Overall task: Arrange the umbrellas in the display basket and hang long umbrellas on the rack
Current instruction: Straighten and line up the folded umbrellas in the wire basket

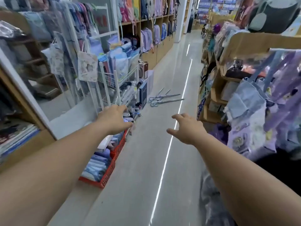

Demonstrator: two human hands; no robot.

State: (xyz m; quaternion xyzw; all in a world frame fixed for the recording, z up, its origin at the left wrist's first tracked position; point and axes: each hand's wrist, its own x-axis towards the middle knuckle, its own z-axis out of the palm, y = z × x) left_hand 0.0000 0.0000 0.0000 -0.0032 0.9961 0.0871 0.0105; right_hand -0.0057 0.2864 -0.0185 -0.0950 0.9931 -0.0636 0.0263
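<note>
Long umbrellas (pixel 165 98) lie on the floor (pixel 146 160).

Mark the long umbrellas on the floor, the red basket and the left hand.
long umbrellas (pixel 171 101): head view, the nearer umbrella's shaft.
red basket (pixel 112 165): head view, its aisle-side wall.
left hand (pixel 114 119): head view, back of the hand.

Bright, even shop lighting in a wide-angle view.
A white streak of glare runs along the glossy floor (pixel 146 160); shelves (pixel 24 46) at the left edge bend and blur; shadows are faint.

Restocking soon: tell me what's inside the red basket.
The red basket holds stacked blue, lilac and white packs; the left forearm covers its left side, hiding the rest.
</note>
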